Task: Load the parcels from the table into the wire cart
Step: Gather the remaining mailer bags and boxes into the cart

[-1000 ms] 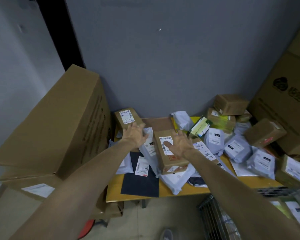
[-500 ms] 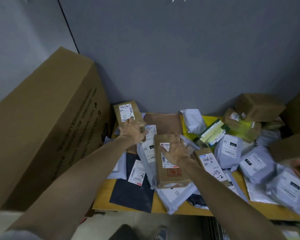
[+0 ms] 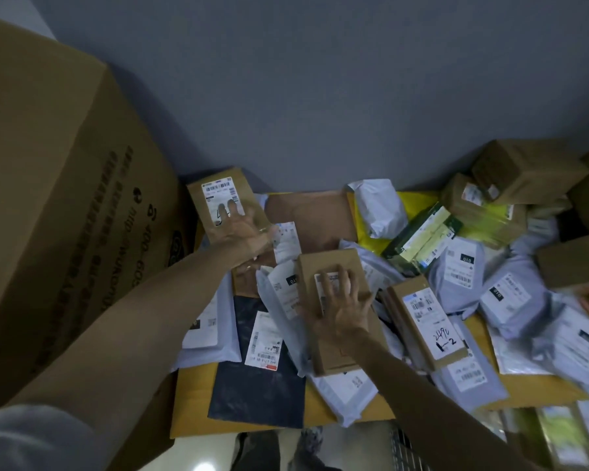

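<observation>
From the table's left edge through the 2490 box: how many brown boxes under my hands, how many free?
Under a hand: 2, left hand on the far box, right hand on the near box.
Free: 1, the 2490 box.
Total: 3

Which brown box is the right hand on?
The middle box, lying on white bags beneath the right hand; the left hand touches the far box.
</observation>
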